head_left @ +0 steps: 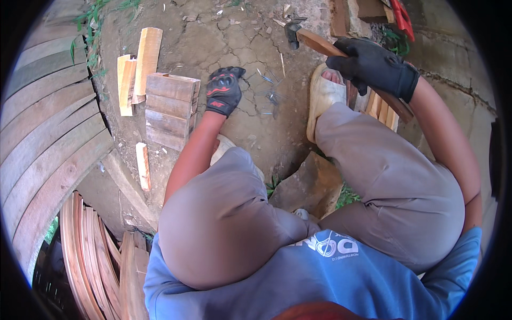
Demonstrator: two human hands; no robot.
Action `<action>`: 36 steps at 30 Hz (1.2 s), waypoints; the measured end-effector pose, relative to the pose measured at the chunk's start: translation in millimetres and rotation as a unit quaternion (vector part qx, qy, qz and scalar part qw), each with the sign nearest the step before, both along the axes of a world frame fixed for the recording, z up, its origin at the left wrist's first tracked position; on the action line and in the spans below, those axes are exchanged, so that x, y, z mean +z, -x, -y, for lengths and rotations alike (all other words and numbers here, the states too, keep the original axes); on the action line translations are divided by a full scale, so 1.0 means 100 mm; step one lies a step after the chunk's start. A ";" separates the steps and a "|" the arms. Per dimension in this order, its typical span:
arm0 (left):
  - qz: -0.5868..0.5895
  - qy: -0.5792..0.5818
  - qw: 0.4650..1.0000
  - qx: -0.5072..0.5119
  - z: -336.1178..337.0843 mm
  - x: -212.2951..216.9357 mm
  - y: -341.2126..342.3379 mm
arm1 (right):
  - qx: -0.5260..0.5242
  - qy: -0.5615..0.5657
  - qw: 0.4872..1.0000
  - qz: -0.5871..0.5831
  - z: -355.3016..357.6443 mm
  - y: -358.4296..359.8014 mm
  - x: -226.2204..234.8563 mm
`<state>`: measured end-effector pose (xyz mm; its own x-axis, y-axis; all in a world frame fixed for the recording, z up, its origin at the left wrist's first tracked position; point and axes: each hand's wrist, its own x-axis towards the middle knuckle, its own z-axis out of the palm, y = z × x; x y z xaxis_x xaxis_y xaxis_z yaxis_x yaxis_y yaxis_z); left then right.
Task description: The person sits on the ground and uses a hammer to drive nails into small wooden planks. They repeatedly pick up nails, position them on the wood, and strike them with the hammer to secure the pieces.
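Note:
My left hand [224,90], in a black glove with red trim, is low over the cracked dirt, its fingers curled. Its fingertips are hidden, so whatever they hold cannot be made out. Just right of it, several thin nails [272,98] lie scattered on the ground. My right hand [373,66], also in a black glove, is closed around the wooden handle of a claw hammer [320,42]. The hammer's dark metal head points to the far left, and its handle end sticks out below my wrist. Left of my left hand stands a block of short boards [168,112].
Loose wood pieces [146,58] lie beyond the block, and a small offcut [143,166] nearer me. A plank wall [50,117] curves along the left. Long wood strips [90,256] stand at lower left. My light shoe [325,96] is beside more wood pieces [384,111].

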<state>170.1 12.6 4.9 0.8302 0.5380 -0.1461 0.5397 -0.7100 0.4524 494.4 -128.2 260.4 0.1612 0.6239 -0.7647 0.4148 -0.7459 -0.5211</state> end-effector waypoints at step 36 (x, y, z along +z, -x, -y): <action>0.045 0.012 0.999 0.004 -0.40 0.51 0.33 | 0.059 0.042 0.997 0.020 -0.40 0.15 -0.20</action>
